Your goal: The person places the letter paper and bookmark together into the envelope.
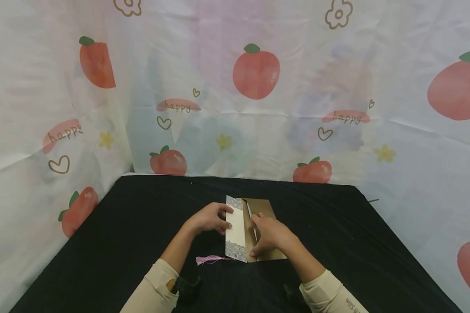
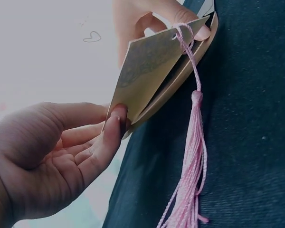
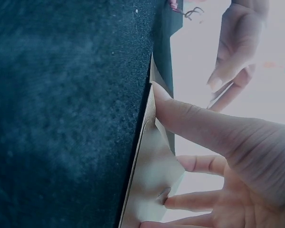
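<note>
A cream card [image 1: 236, 225] with silver lace-patterned bands stands at the left side of a brown paper envelope [image 1: 261, 205]. My left hand [image 1: 208, 218] pinches the card's left edge between thumb and fingers. From a hole in the card's near corner, a pink tassel [image 2: 190, 152] hangs on a cord. My right hand [image 1: 273, 234] grips the envelope near its mouth, the thumb at the near corner and the fingers spread over its face. In the left wrist view the mouth gapes beside the card. A white strip [image 1: 255, 224] shows between the envelope's layers.
Black cloth [image 1: 160, 204] covers the table under the envelope. Behind and at both sides hangs a pale curtain [image 1: 219, 139] printed with fruit, hearts and lettering. Dark wrist straps show at the cream sleeves [image 1: 156, 284].
</note>
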